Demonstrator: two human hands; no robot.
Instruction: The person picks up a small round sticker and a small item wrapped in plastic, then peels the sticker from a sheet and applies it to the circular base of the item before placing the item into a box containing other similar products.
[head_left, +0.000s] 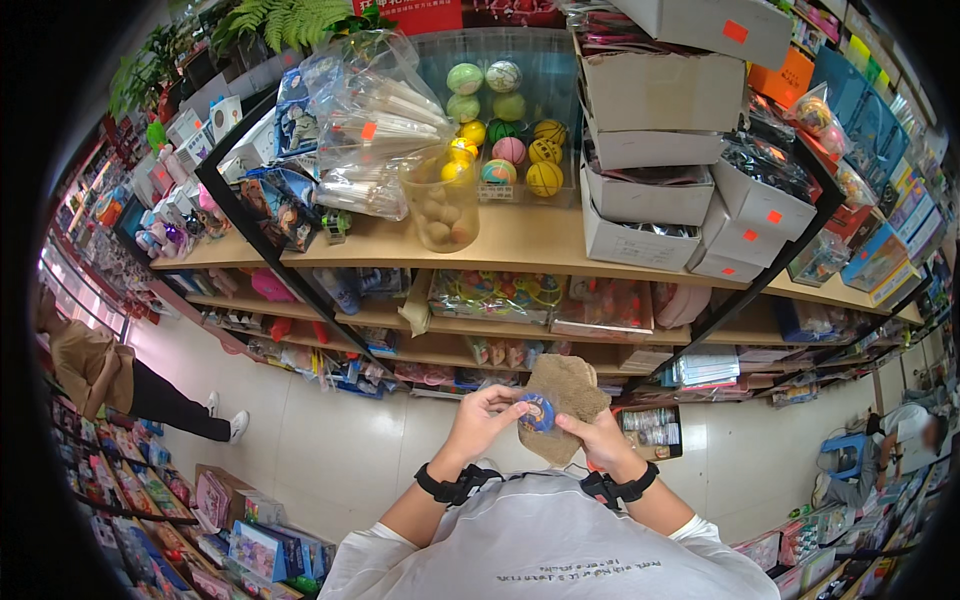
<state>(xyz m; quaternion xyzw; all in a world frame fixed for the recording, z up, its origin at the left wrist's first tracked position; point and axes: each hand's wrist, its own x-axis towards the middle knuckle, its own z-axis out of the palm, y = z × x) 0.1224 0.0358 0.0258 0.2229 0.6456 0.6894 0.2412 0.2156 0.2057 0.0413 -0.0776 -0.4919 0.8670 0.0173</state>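
Observation:
My left hand (484, 420) pinches the left edge of a round blue badge (535, 414), which has a printed picture on its face. Behind the badge, a brown terry cloth (564, 382) hangs folded from my right hand (600, 439). That hand's thumb presses near the badge's right edge, while its other fingers are hidden under the cloth. Both hands are in front of my chest, short of the shelf.
A wooden shelf (525, 236) runs ahead, carrying a clear plastic cup of balls (441, 214), a bin of small balls (525, 161) and stacked white boxes (649, 191). A low box (656, 429) stands on the floor. One person (112, 371) stands left; another (892, 442) is low at right.

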